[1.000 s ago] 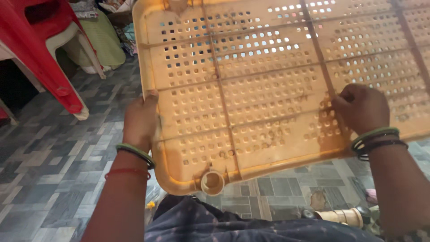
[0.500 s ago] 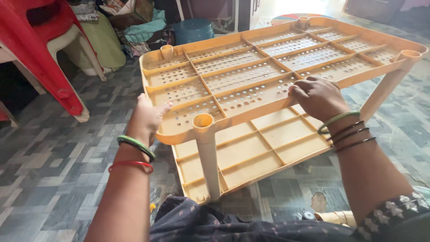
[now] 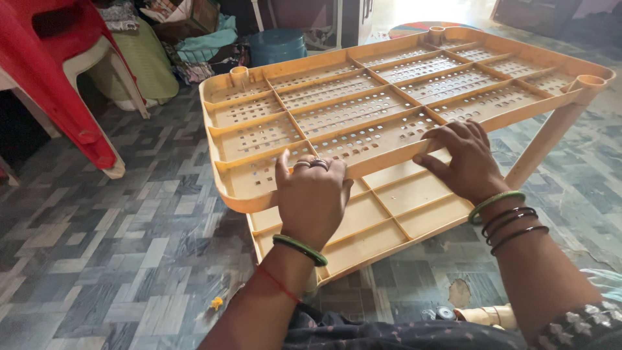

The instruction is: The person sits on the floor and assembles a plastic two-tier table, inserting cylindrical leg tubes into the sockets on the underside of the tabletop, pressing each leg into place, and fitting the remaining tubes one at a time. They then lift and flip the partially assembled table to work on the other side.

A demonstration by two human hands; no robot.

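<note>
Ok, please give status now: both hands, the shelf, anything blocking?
Left hand gripping near rim of perforated yellow shelf. Right hand flat on same rim. Second shelf panel beneath. Nothing blocking.

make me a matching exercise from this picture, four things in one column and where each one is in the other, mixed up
Things:
1. left hand
2. right hand
3. red plastic chair
4. blue tub

Places:
A. on the floor beyond the far edge of the rack
B. on the near edge of the upper yellow shelf, towards its right
C. far left of the view, on the tiled floor
D. on the near edge of the upper yellow shelf, near its left corner

Pairs: 1-D, 2-B, 3-C, 4-A
</note>
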